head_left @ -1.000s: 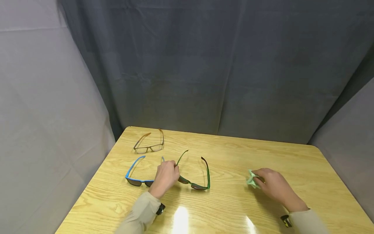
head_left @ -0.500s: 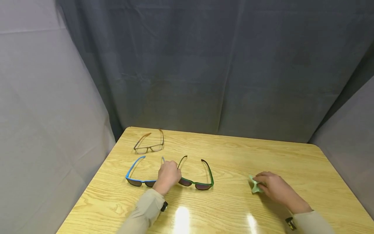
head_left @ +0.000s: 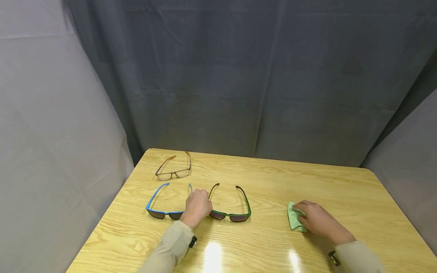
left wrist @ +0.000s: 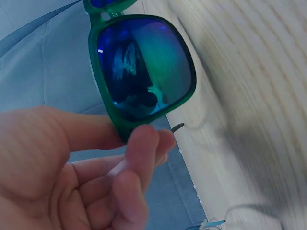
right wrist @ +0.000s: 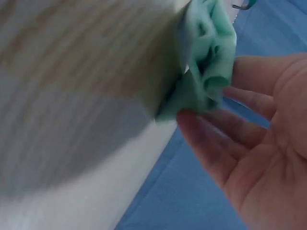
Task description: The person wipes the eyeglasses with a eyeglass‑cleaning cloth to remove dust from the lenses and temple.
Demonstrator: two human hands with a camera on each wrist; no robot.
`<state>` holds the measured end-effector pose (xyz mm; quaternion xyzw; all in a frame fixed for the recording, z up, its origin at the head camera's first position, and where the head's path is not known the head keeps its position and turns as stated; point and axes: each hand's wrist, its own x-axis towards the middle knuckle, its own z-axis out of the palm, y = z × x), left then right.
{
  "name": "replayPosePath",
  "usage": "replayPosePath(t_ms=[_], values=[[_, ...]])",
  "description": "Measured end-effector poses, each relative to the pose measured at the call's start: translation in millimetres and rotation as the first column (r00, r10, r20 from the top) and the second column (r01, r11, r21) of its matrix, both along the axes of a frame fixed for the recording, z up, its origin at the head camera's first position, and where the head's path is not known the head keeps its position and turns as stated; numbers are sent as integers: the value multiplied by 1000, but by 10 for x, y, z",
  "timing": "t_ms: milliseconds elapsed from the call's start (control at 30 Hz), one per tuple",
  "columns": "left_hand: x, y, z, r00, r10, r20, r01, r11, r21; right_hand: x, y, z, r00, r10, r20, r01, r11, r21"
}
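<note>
My left hand (head_left: 198,206) pinches the hinge corner of a pair of green-framed sunglasses (head_left: 239,218), whose temples are unfolded and point away toward the back. In the left wrist view the thumb and fingers grip the frame's corner just beside a mirrored blue-green lens (left wrist: 144,72). At the right, my right hand (head_left: 319,220) holds a light green cloth (head_left: 294,218) at the tabletop. The right wrist view has the folded, bunched cloth (right wrist: 211,57) between the thumb and fingertips. My left hand hides one end of the green sunglasses and part of the blue pair beside them.
Blue-framed sunglasses (head_left: 157,214) lie with unfolded temples just left of my left hand. Behind them are clear-lensed eyeglasses (head_left: 175,173) with brown temple tips, near the back left corner of the wooden table (head_left: 266,246). A dark curtain (head_left: 218,76) hangs behind the table.
The green sunglasses have swung level, their far end shifting slightly right, while my left hand keeps its grip. The cloth in my right hand has gone from crumpled to flatter and lower on the table.
</note>
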<state>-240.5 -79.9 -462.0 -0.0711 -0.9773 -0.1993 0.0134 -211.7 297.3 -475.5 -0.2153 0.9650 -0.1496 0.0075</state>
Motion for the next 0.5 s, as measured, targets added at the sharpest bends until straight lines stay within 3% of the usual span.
replayPosePath(t_ms=[233, 500], values=[[-6, -5, -17, 1000, 8, 12, -7, 999, -38, -37, -4, -144, 1000, -1, 4, 1, 1000, 11], [9, -35, 42, 999, -9, 45, 11, 999, -49, -44, -29, -67, 1000, -16, -13, 17, 999, 36]])
